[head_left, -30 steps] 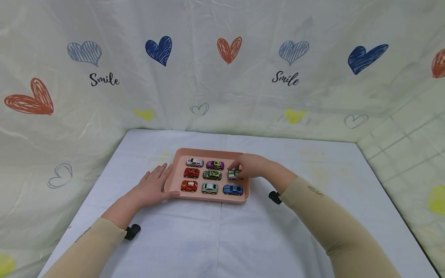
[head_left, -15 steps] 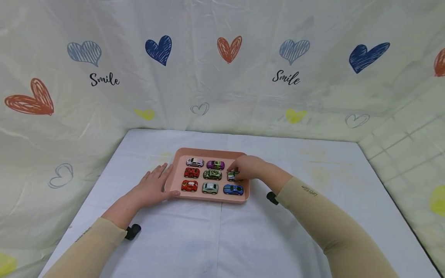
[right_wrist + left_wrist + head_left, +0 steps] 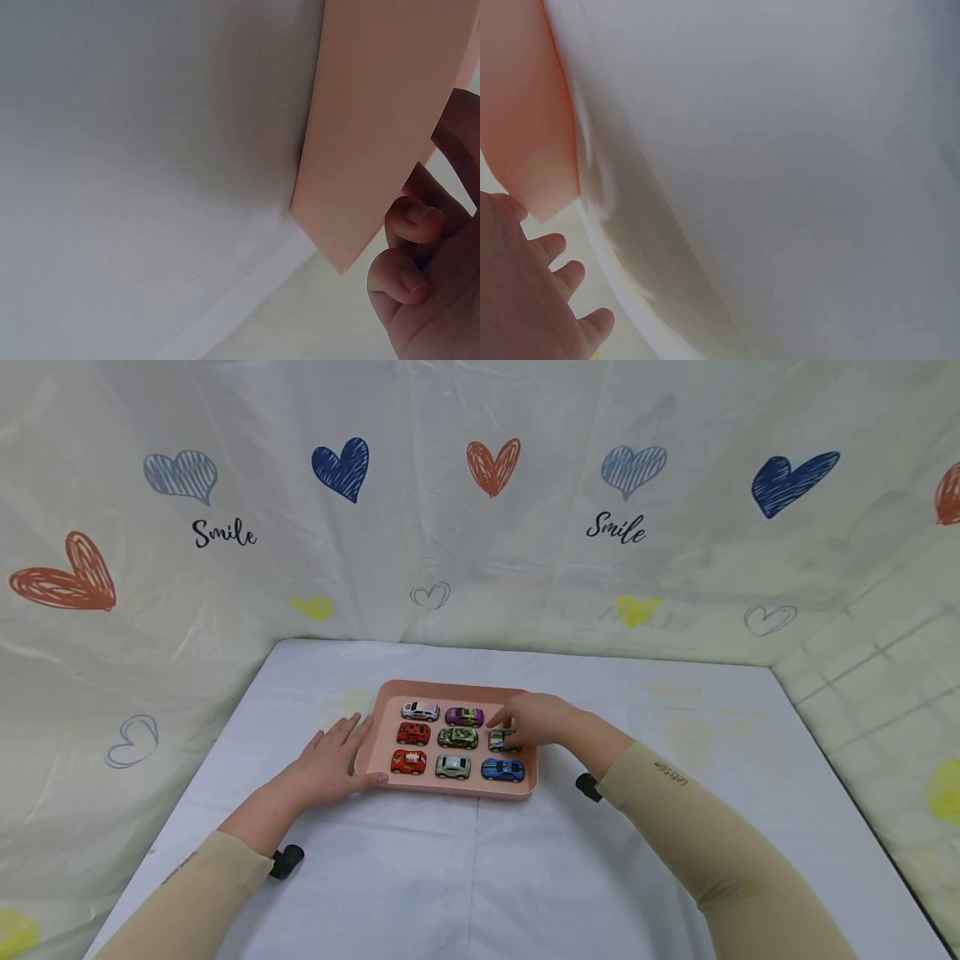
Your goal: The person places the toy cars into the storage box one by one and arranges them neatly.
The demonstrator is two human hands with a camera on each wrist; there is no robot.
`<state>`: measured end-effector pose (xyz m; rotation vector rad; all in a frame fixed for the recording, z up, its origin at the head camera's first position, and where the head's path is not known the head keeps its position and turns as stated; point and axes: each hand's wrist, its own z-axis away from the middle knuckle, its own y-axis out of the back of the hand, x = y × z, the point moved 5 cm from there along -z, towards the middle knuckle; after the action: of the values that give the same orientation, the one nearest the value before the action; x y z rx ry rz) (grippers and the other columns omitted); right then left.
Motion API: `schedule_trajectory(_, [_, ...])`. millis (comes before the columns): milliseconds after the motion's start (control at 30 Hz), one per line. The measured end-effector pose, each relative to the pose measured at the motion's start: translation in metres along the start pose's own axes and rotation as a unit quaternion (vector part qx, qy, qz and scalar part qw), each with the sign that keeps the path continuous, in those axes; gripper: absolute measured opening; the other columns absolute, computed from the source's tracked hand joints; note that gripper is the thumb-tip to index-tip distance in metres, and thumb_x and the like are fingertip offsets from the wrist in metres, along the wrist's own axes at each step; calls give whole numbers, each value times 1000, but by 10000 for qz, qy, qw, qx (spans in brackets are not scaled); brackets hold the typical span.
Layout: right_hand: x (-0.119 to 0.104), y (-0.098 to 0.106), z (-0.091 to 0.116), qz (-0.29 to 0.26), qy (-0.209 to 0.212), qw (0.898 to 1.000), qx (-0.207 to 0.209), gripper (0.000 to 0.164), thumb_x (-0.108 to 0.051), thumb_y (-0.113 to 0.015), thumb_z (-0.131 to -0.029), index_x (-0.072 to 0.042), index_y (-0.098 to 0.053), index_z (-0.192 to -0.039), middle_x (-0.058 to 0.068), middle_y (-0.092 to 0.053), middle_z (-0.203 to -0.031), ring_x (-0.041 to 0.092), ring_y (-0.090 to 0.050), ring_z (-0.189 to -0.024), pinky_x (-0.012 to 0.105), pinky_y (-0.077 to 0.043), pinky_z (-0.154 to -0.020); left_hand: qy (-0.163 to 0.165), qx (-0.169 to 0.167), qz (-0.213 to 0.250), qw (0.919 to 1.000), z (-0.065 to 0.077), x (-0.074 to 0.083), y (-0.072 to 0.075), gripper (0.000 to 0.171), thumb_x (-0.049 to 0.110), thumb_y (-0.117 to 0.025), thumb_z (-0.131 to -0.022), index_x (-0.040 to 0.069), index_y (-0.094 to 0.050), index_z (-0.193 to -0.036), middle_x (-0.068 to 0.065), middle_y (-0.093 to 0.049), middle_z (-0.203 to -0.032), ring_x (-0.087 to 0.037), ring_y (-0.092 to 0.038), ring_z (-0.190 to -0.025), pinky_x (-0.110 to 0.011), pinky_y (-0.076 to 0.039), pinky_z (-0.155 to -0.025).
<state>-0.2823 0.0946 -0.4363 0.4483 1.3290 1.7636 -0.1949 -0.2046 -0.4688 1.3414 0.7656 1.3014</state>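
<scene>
In the head view, a pink tray [image 3: 517, 789] holds several small toy cars in rows. My left hand [image 3: 326, 764] lies spread along the tray's left side, its thumb over the near rim. In the left wrist view, the fingertips of that hand [image 3: 525, 292] sit by the tray's outer wall [image 3: 536, 127]. My right hand [image 3: 542, 720] reaches over the right rim, thumb and index finger about a green-and-white toy car [image 3: 501, 742], partly hidden by them. In the right wrist view, the outer fingers of my right hand [image 3: 427, 277] curl beside the tray wall [image 3: 375, 135].
Beside the held car are a camouflage-green car [image 3: 457, 738], a purple car [image 3: 464, 717] and a blue car [image 3: 503, 769]. The tray stands on a white-covered table [image 3: 480, 877]. A heart-printed sheet [image 3: 480, 543] hangs behind the table.
The green-and-white toy car has shifted slightly left with my right hand, and the index finger now reaches a little further left. My left hand and the tray stay in place.
</scene>
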Motion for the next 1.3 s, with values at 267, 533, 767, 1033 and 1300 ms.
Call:
schedule_trajectory(267, [1,10,10,-554,-40,9984,136,38,-31,-72,-91,-28,-68,-129,-3,-66,-114,17,-59,-105,41,-51,-91,-13,6,11,10000,0,-2,0,115,81,-53,-80,5,-16,-159,-23,-15,-163,-44,-13,-148,-64,-10,-117])
schedule_trajectory(533, [9,14,20,-832,-27,9959,346,35,-32,-66,-95,-28,-67,-130,-3,-65,-112,17,-58,-101,39,-52,-85,9,-5,-13,10000,0,-4,0,113,79,-54,-82,6,-16,-159,-22,-15,-163,-44,-13,-148,-63,-10,-117])
schedule_trajectory(767, [13,19,36,-831,148,9950,536,35,-30,-70,-94,-22,-69,-128,-2,-65,-108,21,-59,-99,37,-52,-81,63,-25,-34,10000,0,-5,1,113,79,-54,-82,5,-16,-159,-22,-15,-163,-44,-13,-148,-64,-11,-117])
schedule_trajectory(1033, [35,15,59,-695,330,9945,711,37,-28,-74,-91,-20,-70,-126,2,-67,-108,26,-60,-100,38,-52,-82,35,-62,3,10000,-1,-3,0,114,81,-52,-81,6,-16,-159,-22,-15,-163,-44,-12,-149,-63,-10,-118])
schedule_trajectory(1300, [57,8,85,-1061,175,9917,702,38,-27,-76,-89,-21,-70,-126,3,-68,-111,22,-57,-90,34,-50,-75,50,-44,68,10000,0,-3,-1,114,80,-55,-81,7,-16,-159,-21,-15,-163,-43,-13,-149,-63,-10,-118])
